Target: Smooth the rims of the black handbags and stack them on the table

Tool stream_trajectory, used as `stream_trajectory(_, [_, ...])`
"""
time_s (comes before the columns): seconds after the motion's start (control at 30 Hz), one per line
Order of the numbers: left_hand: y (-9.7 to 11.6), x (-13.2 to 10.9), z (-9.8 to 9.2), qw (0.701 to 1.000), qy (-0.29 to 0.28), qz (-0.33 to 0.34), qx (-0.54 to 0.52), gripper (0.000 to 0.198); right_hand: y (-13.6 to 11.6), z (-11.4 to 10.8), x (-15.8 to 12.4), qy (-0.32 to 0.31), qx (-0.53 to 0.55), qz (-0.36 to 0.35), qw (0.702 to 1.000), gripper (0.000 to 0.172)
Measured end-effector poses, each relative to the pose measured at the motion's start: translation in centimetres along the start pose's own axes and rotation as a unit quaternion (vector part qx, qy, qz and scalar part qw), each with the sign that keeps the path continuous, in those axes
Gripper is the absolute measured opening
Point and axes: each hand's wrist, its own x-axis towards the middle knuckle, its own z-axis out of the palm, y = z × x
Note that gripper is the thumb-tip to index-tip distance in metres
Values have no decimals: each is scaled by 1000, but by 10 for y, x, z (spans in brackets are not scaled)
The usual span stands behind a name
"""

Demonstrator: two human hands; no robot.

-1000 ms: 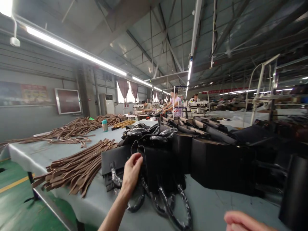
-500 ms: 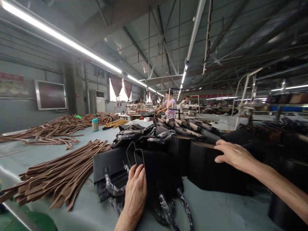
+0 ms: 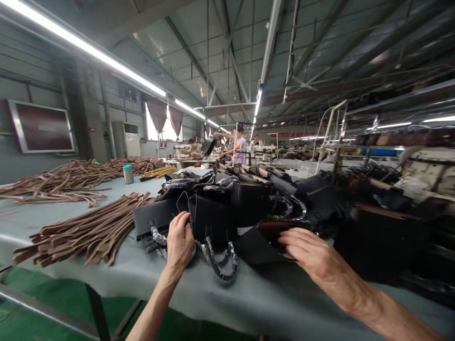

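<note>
My left hand point(image 3: 180, 240) is closed on the upper edge of a black handbag point(image 3: 213, 218), whose plastic-wrapped handles point(image 3: 222, 270) hang down on the table. To its left lies another black bag point(image 3: 152, 217), also with wrapped handles. My right hand point(image 3: 311, 251) grips the opening of a black bag body point(image 3: 256, 248) that lies tilted near the table's front, its brown inside showing. The fingertips go partly out of sight in that opening. Behind both hands stand more black bags point(image 3: 250, 200) in a dense pile.
Brown strips point(image 3: 88, 227) are heaped on the left of the grey-blue table point(image 3: 117, 279), with a turquoise-lidded bottle point(image 3: 128, 174) behind them. More dark bag parts point(image 3: 384, 246) fill the right. A co-worker point(image 3: 240, 142) stands at the back, holding up a dark piece.
My right hand has come down and nearer, now holding the tilted bag body with its brown inside showing. My left hand stays on its handbag. The view has swung right.
</note>
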Motion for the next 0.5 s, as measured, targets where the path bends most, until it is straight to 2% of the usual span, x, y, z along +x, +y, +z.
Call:
stream_trajectory(0.07, [39,-5,-21,1000,9,10,-9,29,3,-4,-4,8,4,21,1000,22])
stream_trajectory(0.1, [62,-8,-31,999,-20,21,-25,28,4,-6,-3,12,7,30,999,21])
stream_trajectory(0.17, [109,-11,-46,988,-143,38,-43,32,0,-10,1,31,14,18,999,18])
stream_trajectory(0.23, [152,-10,-57,975,-220,30,-30,40,-13,-14,9,41,12,-44,998,17])
stream_trajectory(0.27, [169,-8,-60,969,-244,47,-9,44,-21,-17,14,53,16,-95,994,16])
stream_trajectory(0.33, [196,-3,-66,941,-316,102,58,47,-39,-23,19,33,30,-161,986,23])
stream_trajectory(0.43, [221,0,-74,869,-434,173,162,28,-57,-33,15,35,59,-215,974,30])
stream_trajectory(0.5, [232,-4,-81,840,-466,188,204,23,-65,-36,5,62,61,-224,971,33])
